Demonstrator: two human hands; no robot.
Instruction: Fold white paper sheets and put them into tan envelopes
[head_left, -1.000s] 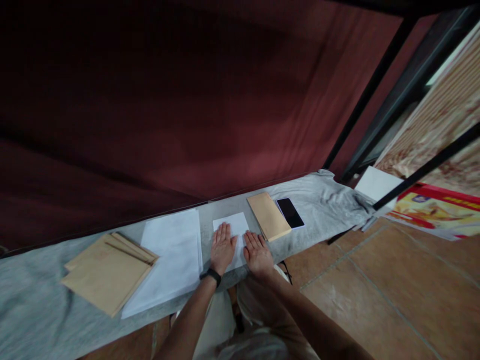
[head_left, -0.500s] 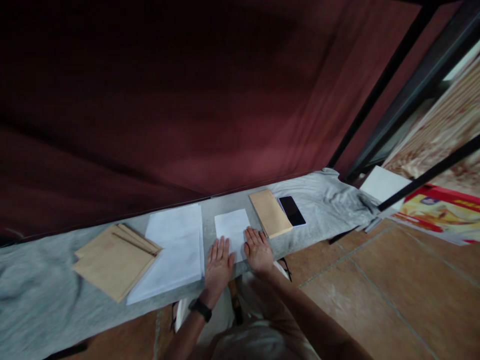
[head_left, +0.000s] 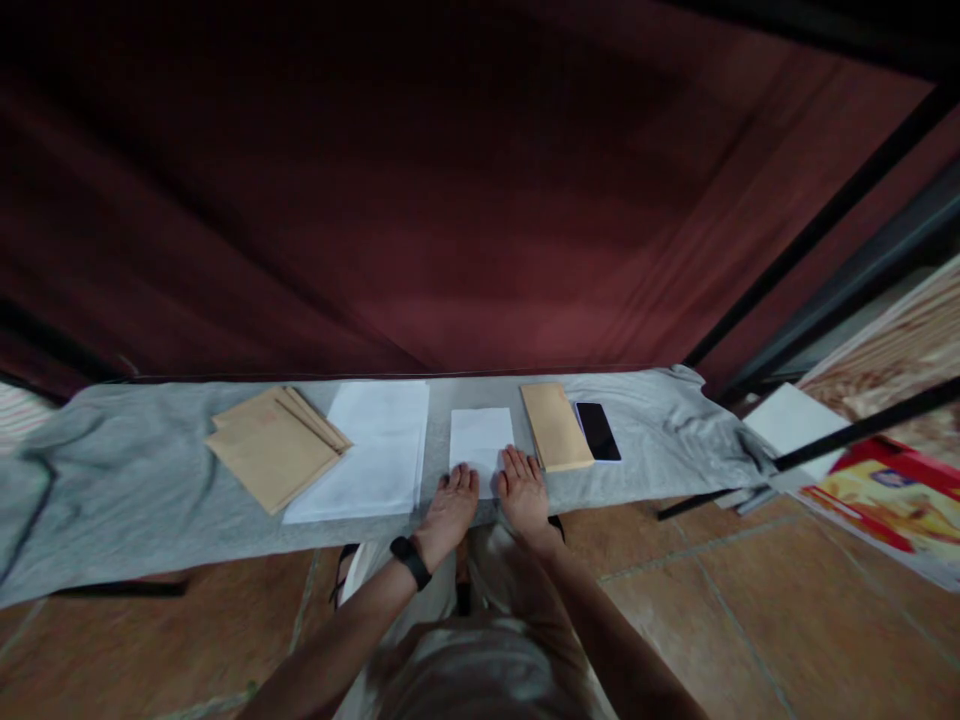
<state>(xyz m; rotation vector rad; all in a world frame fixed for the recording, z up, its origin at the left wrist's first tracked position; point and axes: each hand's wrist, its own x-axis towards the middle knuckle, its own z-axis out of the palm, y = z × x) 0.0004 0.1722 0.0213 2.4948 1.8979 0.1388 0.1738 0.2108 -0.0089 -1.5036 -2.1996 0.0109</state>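
Even, light pressure should hold the small white rectangular paper sheet (head_left: pixel 480 432) flat without skidding; edges square. It's on the grey cloth-covered worktop (head_left: pixel 660 430), just left of the tan kraft-paper stack (head_left: pixel 556 425). Hands palm-down, fingers extended, nothing pinched: left hand (head_left: pixel 450 503) over near-left corner, right hand (head_left: pixel 523 492) near-right.
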